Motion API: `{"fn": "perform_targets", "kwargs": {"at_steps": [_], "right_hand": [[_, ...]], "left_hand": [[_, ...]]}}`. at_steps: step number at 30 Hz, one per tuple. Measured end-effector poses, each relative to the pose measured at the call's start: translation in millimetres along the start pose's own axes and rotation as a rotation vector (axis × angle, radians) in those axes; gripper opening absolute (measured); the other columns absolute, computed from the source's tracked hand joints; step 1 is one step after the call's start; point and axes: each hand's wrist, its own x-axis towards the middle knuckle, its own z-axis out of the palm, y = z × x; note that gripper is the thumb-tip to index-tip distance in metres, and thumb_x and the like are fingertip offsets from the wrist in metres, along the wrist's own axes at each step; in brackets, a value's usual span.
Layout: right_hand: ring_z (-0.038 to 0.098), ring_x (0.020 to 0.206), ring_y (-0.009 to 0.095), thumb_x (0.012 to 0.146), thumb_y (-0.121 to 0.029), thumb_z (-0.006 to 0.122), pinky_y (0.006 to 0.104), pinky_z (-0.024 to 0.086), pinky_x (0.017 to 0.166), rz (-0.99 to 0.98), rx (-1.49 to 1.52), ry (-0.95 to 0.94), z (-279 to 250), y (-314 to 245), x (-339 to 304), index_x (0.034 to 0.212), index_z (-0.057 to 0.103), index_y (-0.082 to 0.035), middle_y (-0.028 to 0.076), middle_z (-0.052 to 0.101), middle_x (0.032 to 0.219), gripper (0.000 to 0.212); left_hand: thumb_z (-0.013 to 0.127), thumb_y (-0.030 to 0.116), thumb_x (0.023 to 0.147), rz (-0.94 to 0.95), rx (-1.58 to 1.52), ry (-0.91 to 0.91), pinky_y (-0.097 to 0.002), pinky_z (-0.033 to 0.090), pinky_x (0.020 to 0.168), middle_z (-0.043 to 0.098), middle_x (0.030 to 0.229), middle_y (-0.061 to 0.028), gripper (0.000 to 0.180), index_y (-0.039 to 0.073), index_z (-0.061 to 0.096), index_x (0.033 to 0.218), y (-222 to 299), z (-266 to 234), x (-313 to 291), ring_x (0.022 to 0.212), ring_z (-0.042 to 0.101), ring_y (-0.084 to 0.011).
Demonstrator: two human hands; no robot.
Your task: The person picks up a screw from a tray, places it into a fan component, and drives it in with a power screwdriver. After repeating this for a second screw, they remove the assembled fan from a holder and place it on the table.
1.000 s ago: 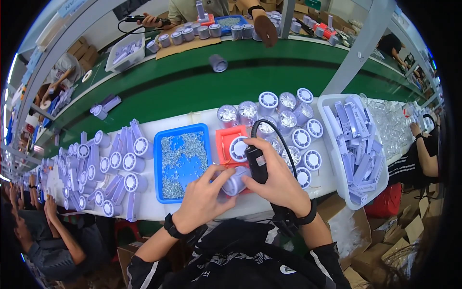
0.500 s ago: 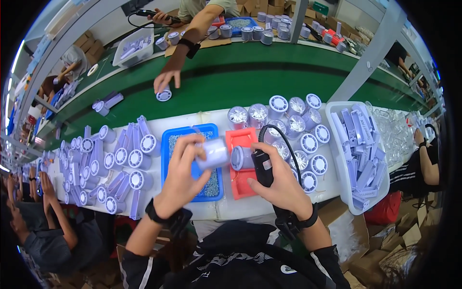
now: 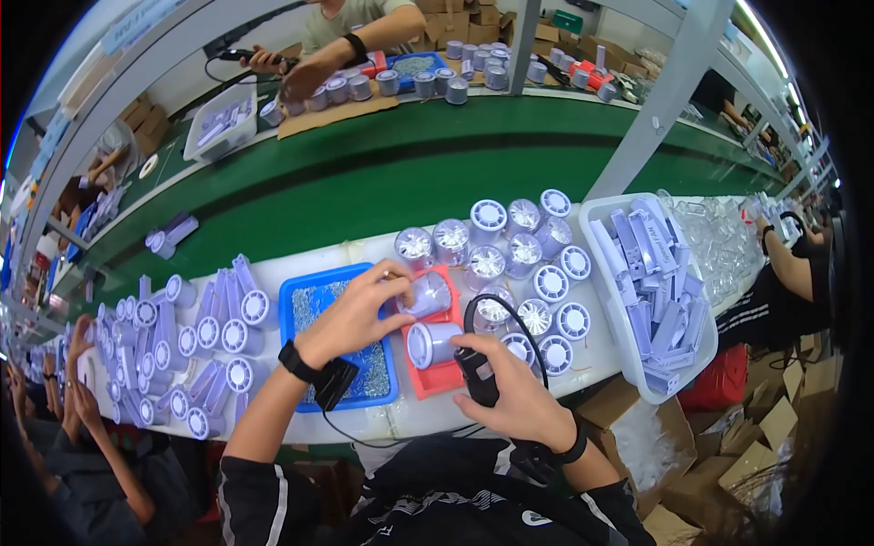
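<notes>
My left hand (image 3: 360, 314) has its thumb and fingers closed on a lilac fan housing (image 3: 430, 295) with a clear top, at the far half of a red fixture (image 3: 435, 379). A second lilac housing (image 3: 431, 345) lies on its side in the fixture's near half, its round end facing left. In my right hand (image 3: 519, 400) is a black corded electric screwdriver (image 3: 477, 373), its body beside that second housing. The screwdriver's tip is hidden. Left of the fixture, a blue tray (image 3: 390, 398) holds many small silvery screws.
Lilac fans with handles (image 3: 241, 337) crowd the left of the table. Clear-topped housings (image 3: 485, 264) stand to the right, beside a white bin (image 3: 592, 273) of lilac handle pieces. Beyond runs a green conveyor (image 3: 319, 196); a co-worker (image 3: 355, 36) is across it. A metal post (image 3: 655, 109) rises at right.
My left hand has lowered the lilac housing into the fixture's far half. The co-worker's hand has drawn back from the conveyor, and the housing under it is gone. My view has shifted.
</notes>
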Motion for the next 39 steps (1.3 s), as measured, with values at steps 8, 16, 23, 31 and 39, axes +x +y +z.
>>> {"fn": "perform_targets", "kwargs": {"at_steps": [8, 16, 23, 31, 39], "right_hand": [[0.061, 0.118, 0.034, 0.085, -0.014, 0.079, 0.0391, 0.051, 0.098, -0.141, 0.014, 0.042, 3, 14, 1, 0.145, 0.046, -0.006, 0.018, 0.057, 0.135, 0.069], [0.062, 0.117, 0.032, 0.084, -0.013, 0.080, 0.0387, 0.050, 0.101, -0.147, -0.002, -0.049, 3, 13, -1, 0.144, 0.046, -0.005, 0.018, 0.057, 0.131, 0.069], [0.064, 0.095, 0.028, 0.087, -0.004, 0.070, 0.0394, 0.055, 0.084, -0.270, 0.040, 0.046, 20, 52, -11, 0.147, 0.040, -0.005, 0.018, 0.050, 0.130, 0.067], [0.060, 0.106, 0.033, 0.086, -0.008, 0.072, 0.0404, 0.050, 0.094, -0.242, 0.088, 0.037, 16, 56, -16, 0.152, 0.038, -0.005, 0.021, 0.051, 0.132, 0.075], [0.059, 0.111, 0.034, 0.084, -0.011, 0.076, 0.0393, 0.048, 0.098, -0.210, -0.077, 0.364, -27, 54, -50, 0.150, 0.040, -0.005, 0.021, 0.054, 0.133, 0.075]], "left_hand": [[0.080, 0.014, 0.083, 0.014, 0.169, 0.061, -0.0459, 0.050, 0.100, 0.064, 0.130, -0.0181, 0.045, 0.005, 0.061, 0.123, 18, 9, -1, 0.116, 0.062, -0.0396], [0.080, 0.019, 0.086, 0.089, 0.102, -0.037, -0.0451, 0.049, 0.102, 0.068, 0.124, -0.0193, 0.050, 0.006, 0.064, 0.131, 4, 11, 0, 0.114, 0.064, -0.0389], [0.074, 0.020, 0.092, -0.114, 0.180, 0.366, -0.0407, 0.053, 0.092, 0.070, 0.108, -0.0173, 0.040, 0.007, 0.065, 0.129, 45, 15, -15, 0.104, 0.066, -0.0349], [0.083, 0.028, 0.081, -0.489, 0.001, 0.152, -0.0491, 0.051, 0.095, 0.053, 0.131, -0.0257, 0.088, 0.009, 0.038, 0.154, 61, 91, -52, 0.118, 0.060, -0.0406], [0.075, -0.001, 0.082, -0.127, -0.030, 0.277, -0.0268, 0.051, 0.096, 0.049, 0.134, -0.0119, 0.069, 0.009, 0.046, 0.143, 40, 106, -59, 0.118, 0.059, -0.0224]]}}
